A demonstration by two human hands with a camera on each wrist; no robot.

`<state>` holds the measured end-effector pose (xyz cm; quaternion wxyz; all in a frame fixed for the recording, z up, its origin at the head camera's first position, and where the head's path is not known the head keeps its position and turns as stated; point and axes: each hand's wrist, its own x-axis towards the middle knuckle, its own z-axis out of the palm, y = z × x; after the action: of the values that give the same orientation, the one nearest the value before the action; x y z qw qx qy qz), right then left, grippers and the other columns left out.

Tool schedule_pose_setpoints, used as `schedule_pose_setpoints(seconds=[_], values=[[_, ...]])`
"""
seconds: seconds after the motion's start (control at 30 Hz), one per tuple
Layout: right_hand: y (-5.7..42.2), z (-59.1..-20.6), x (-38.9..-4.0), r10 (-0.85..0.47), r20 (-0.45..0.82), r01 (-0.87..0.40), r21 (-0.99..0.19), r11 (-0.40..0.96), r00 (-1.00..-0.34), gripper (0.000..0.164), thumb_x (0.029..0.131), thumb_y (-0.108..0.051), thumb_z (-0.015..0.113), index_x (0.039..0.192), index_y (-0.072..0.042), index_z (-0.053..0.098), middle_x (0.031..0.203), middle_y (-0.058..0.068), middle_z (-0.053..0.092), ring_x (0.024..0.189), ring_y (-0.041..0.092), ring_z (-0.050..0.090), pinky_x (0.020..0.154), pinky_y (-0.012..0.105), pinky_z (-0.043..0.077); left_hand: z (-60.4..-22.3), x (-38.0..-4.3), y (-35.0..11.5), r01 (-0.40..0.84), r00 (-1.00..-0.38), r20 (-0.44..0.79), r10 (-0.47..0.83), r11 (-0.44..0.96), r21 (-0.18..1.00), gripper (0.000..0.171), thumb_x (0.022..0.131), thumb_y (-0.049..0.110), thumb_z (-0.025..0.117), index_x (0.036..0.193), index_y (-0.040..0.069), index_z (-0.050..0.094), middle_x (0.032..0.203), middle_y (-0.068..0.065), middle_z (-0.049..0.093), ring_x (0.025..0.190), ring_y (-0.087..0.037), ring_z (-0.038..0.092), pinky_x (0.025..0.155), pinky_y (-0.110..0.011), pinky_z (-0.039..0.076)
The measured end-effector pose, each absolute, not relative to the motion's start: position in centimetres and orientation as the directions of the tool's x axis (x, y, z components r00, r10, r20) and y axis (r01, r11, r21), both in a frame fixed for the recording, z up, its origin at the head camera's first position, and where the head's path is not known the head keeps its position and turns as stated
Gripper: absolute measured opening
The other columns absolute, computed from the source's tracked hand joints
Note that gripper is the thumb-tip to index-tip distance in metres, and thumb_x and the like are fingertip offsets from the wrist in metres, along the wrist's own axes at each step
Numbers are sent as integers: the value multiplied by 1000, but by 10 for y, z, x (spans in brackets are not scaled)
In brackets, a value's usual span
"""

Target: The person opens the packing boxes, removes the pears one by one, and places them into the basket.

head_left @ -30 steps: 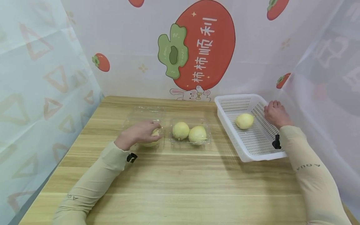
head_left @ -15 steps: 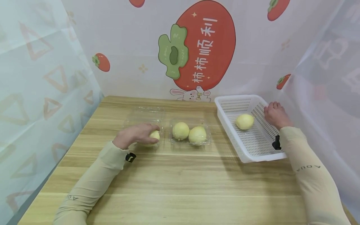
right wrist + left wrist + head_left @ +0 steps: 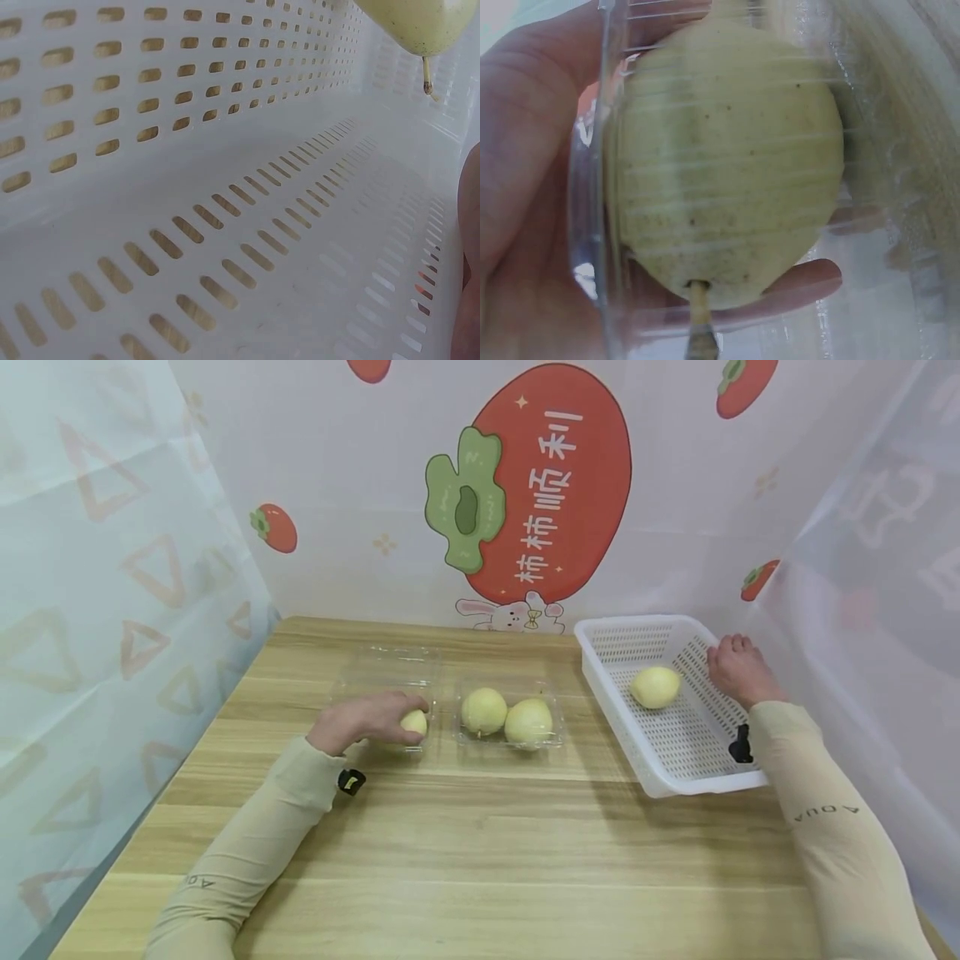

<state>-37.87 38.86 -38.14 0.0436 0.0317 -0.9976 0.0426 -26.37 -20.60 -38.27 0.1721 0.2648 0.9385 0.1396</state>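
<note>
My left hand [image 3: 369,720] curls round a pale yellow pear [image 3: 415,724] inside a clear plastic box [image 3: 397,662] with its lid raised at the back. Through the box wall in the left wrist view, the pear [image 3: 727,165] shows its stem, with fingertips [image 3: 810,281] beyond it. My right hand [image 3: 742,670] grips the right rim of a white slotted basket [image 3: 622,731]. Inside that basket lies another pear [image 3: 656,687], whose stem end shows at the top of the right wrist view.
A second clear box [image 3: 555,710] between the left box and the basket holds two pears [image 3: 483,711]. Everything stands on a wood-grain table [image 3: 480,843]. Printed sheets [image 3: 345,485] hang behind and on both sides.
My left hand has lowered onto the pear in the left box, and its fingers have closed round it. My right hand stays on the basket rim.
</note>
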Motion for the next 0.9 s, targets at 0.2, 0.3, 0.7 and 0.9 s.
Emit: schedule_pose_setpoints(seconds=[0.2, 0.3, 0.7, 0.9], values=[[388, -381, -377, -55, 84, -63, -90, 994, -995, 63, 107, -29, 19, 137, 25, 20, 139, 47, 24, 131, 60, 23, 113, 67, 18, -383, -268, -209, 486, -802, -194, 566, 805, 340, 46, 85, 35, 68, 121, 8, 59, 102, -5, 62, 90, -18, 55, 76, -33, 47], [389, -381, -376, -54, 83, -61, -89, 994, -995, 65, 107, -31, 17, 139, 25, 18, 140, 47, 22, 133, 59, 21, 114, 67, 17, -382, -269, -212, 499, -810, -158, 565, 805, 321, 49, 84, 36, 69, 121, 6, 60, 103, -4, 63, 91, -18, 57, 79, -35, 48], [388, -383, -374, -39, 68, -47, -129, 991, -997, 72, 106, -38, 12, 145, 22, 8, 148, 46, 13, 138, 60, 14, 115, 66, 12, -368, -271, -200, 485, -827, -168, 536, 832, 269, 51, 85, 36, 67, 126, 7, 58, 108, -8, 64, 94, -21, 59, 77, -37, 51], [390, -383, -376, -56, 88, -66, -118, 991, -995, 71, 107, -36, 14, 144, 23, 9, 146, 48, 14, 136, 61, 16, 114, 67, 12, -348, -269, -193, 482, -841, -155, 518, 848, 220, 56, 85, 37, 67, 131, 6, 55, 117, -11, 64, 104, -26, 61, 88, -44, 51]])
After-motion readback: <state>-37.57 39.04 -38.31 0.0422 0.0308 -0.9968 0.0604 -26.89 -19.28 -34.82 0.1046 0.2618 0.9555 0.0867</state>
